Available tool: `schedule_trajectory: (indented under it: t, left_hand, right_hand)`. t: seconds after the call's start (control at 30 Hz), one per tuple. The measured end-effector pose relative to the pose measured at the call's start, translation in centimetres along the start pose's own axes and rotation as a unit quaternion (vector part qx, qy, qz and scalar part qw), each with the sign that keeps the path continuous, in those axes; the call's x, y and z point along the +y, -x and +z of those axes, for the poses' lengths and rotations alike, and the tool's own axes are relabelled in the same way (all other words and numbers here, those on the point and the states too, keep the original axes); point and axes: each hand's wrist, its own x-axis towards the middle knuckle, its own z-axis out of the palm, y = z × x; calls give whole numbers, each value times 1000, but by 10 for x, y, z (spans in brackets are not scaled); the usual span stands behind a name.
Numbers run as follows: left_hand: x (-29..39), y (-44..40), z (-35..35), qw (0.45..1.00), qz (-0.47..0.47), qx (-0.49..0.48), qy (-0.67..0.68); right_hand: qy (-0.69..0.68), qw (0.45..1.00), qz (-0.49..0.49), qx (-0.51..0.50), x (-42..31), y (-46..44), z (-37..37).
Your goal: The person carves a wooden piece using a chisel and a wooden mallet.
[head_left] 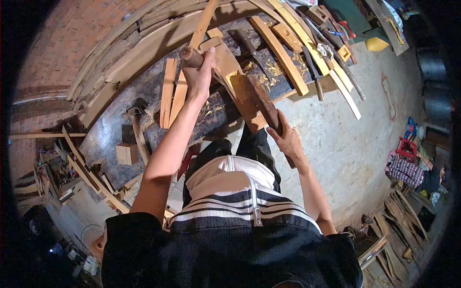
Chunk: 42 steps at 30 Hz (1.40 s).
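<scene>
My left hand (200, 77) is closed round a brown wooden cylinder (191, 56) with a rounded end. Most of that piece is hidden by the fingers, so I cannot tell its kind. A pale wooden board (229, 58) slopes from the workbench toward my lap, just right of this hand. My right hand (287, 140) grips the lower part of a long, dark wooden bar (262, 98). The bar stands tilted along the board's right side, and its upper end overlaps the board. Whether the two touch is unclear.
The dark workbench (222, 109) carries wood strips (279, 55), curly shavings (273, 72), a hammer-like tool (138, 129) and a wooden block (127, 153). Long planks (158, 53) line the back. A handsaw-like blade (312, 67) lies right. Offcuts (406, 221) pile on the floor.
</scene>
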Motion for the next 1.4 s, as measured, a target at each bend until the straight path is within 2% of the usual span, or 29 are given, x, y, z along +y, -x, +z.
schedule_trajectory:
  t: [0.17, 0.23, 0.3, 0.37, 0.43, 0.5, 0.53, 0.57, 0.67, 0.73, 0.77, 0.83, 0.87, 0.9, 0.97, 1.0, 1.03, 1.13, 1.17, 1.2, 1.27, 1.3, 1.33, 1.37, 1.4]
  left_hand:
    - [-15, 6, 2, 999, -35, 19, 34]
    - [-10, 11, 10, 996, -77, 34, 0]
    - [-12, 16, 13, 998, -60, 8, 0]
    - [-23, 18, 14, 998, -19, -31, -47]
    - [-19, 28, 23, 997, 21, -17, -74]
    - [-15, 37, 25, 989, 70, -57, -121]
    - [-15, 40, 25, 983, 64, -88, -149]
    - [-15, 44, 25, 968, 140, -108, -177]
    - [-21, 50, 26, 969, 131, -140, -158]
    - [-7, 50, 23, 956, 33, -228, -182]
    - [-3, 46, 21, 956, 35, -229, -182]
    - [1, 34, 15, 900, 18, -405, -160]
    - [3, 32, 11, 889, -32, -434, -142]
    - [5, 31, 8, 890, -31, -432, -144]
    - [5, 28, 6, 885, -62, -406, -218]
    - [7, 30, 3, 901, -87, -375, -198]
    - [-1, 33, 3, 929, -50, -326, -167]
    - [-12, 31, 4, 949, -17, -294, -114]
    - [-11, 33, 2, 948, -18, -297, -115]
    - [-10, 32, 0, 938, 2, -315, -145]
    - [-7, 36, 1, 935, 34, -316, -158]
    - [-7, 35, 0, 912, 86, -331, -227]
    - [-25, 36, -5, 938, 38, -338, -75]
    - [-43, 37, -10, 938, -12, -336, 79]
    - [-39, 36, -5, 921, 186, -299, -168]
  right_hand:
    - [-16, 1000, 6, -10, -2, -1, -6]
    - [-8, 1000, 4, -13, -5, -3, -7]
    - [1, 1000, 8, -16, -3, -2, -7]
    - [2, 1000, -28, 8, 2, -4, -3]
    - [2, 1000, -16, 2, 5, -6, -1]
    - [0, 1000, -2, -5, 4, -5, -2]
    - [-13, 1000, 19, -19, 0, -4, -5]
    - [-26, 998, 39, -32, -2, -5, -6]
    - [-109, 993, 25, -43, 9, -15, 2]
    - [-143, 988, 35, -41, 19, -27, 15]
    - [-176, 983, 44, -40, 23, -32, 20]
    - [-191, 978, 72, -36, 22, -38, 21]
    - [-204, 973, 99, -34, 20, -41, 21]
    - [-218, 967, 127, -34, 15, -42, 21]
    - [-225, 968, 111, -15, 9, -39, 15]
    - [-236, 969, 73, 23, -15, -29, -1]
    - [-247, 966, 38, 60, -40, -17, -16]
    - [-317, 944, -37, 90, -109, 16, -58]
    - [-327, 936, -81, 100, -125, 24, -68]
    - [-328, 936, -81, 101, -134, 28, -73]
    - [-182, 930, -259, 188, -147, 31, -81]
    - [-125, 928, -284, 207, -155, 36, -83]
    - [-61, 938, -284, 189, -156, 35, -82]
    - [4, 944, -284, 168, -156, 33, -80]
    - [121, 957, -230, 128, -155, 30, -78]
